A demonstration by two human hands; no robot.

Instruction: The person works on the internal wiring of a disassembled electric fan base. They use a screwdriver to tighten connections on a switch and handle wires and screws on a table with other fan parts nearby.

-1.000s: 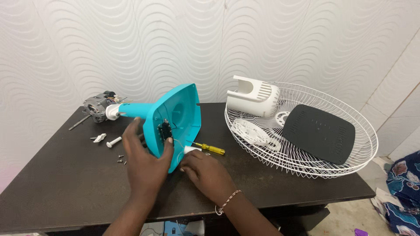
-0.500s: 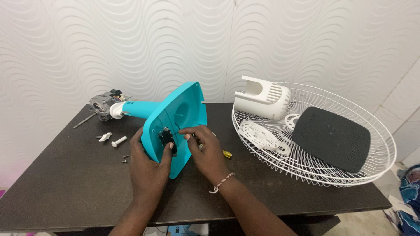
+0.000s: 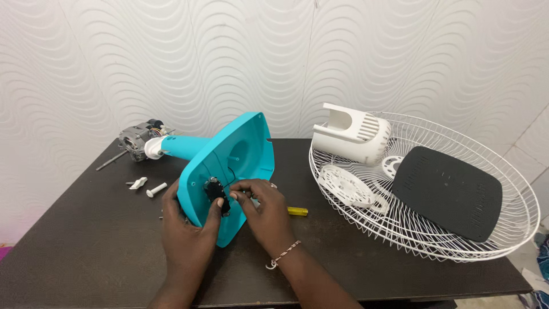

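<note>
A turquoise fan base [image 3: 240,154] lies on its side on the dark table [image 3: 86,246], its open underside facing me. Its turquoise stem leads left to a grey motor [image 3: 137,139]. My left hand [image 3: 186,229] grips the base's lower left rim, thumb pressed against a small black switch part [image 3: 215,193] inside. My right hand [image 3: 260,209] pinches at that same black part with its fingertips. A bead bracelet sits on my right wrist. Behind my right hand lies a yellow-handled screwdriver [image 3: 297,211], mostly hidden.
A white wire fan guard [image 3: 514,189] lies at the right, holding a white motor cover [image 3: 351,136], a white round plate [image 3: 346,186] and a black base plate [image 3: 449,191]. Two small white pieces [image 3: 146,187] lie left of the base.
My right hand rose from the table by the screwdriver into the base's underside and now pinches the black part. The view moved slightly closer.
</note>
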